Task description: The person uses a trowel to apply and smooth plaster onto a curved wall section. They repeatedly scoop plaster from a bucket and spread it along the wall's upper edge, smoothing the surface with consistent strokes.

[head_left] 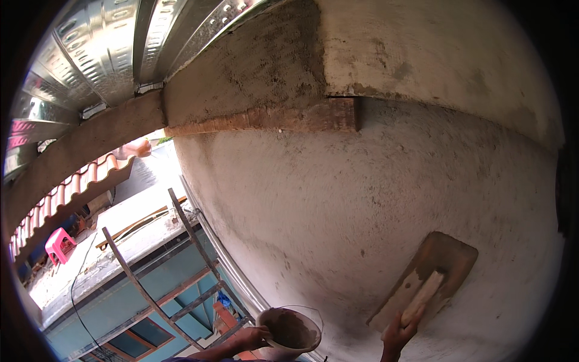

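My left hand [256,338] grips just one side of the bucket [310,335], right hand [400,333] the float [453,260]; a left slip could tip it.

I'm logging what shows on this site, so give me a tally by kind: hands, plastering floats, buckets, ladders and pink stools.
Hands: 2, the left hand and the right hand
Plastering float: 1
Bucket: 1
Ladder: 1
Pink stool: 1
Total: 6
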A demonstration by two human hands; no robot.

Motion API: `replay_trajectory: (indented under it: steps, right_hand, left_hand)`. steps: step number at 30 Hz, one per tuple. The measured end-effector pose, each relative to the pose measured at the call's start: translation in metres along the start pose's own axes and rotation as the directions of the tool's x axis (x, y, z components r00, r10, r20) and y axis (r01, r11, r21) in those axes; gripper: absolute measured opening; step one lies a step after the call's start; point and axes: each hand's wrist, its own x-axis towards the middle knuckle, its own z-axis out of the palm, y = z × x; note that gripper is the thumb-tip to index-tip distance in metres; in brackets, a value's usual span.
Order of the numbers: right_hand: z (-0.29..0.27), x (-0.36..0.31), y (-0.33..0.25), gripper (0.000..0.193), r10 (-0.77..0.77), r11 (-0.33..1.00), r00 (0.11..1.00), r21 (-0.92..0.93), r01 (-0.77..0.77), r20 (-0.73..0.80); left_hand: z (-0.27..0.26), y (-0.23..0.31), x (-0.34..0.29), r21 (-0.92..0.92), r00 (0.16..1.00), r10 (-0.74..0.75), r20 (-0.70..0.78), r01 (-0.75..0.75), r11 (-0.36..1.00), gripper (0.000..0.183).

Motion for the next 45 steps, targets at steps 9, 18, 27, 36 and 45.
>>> replay_trajectory:
  steps: [9, 18, 27, 36, 45]
  right_hand:
    - [0.013, 0.001, -0.032, 0.076, -0.308, 0.951, 0.951, 0.03, 0.309, -0.036]
    - [0.094, 0.123, -0.26, 0.071, -0.711, 0.677, 0.703, 0.249, 0.693, -0.024]
    - [0.133, 0.183, -0.325, 0.064, -0.616, 0.755, 0.763, 0.132, 0.643, -0.197]
    - [0.14, 0.045, -0.157, 0.067, -0.379, 0.899, 0.899, 0.14, 0.414, -0.221]
    - [0.143, -0.021, -0.077, 0.059, -0.375, 0.926, 0.893, 0.048, 0.375, 0.247]
  left_hand:
    - [0.018, 0.004, -0.015, -0.004, 0.994, -0.049, -0.101, 0.048, 0.999, 0.026]
    - [0.004, -0.005, -0.02, -0.015, 0.99, -0.089, -0.11, 0.088, 0.996, 0.024]
    - [-0.019, -0.014, -0.04, 0.018, 0.976, -0.114, -0.183, 0.119, 0.993, 0.024]
    - [-0.005, -0.04, -0.057, -0.03, 0.977, -0.127, -0.174, 0.123, 0.992, 0.023]
    - [-0.012, -0.022, -0.053, -0.049, 0.971, -0.21, -0.111, 0.206, 0.977, 0.023]
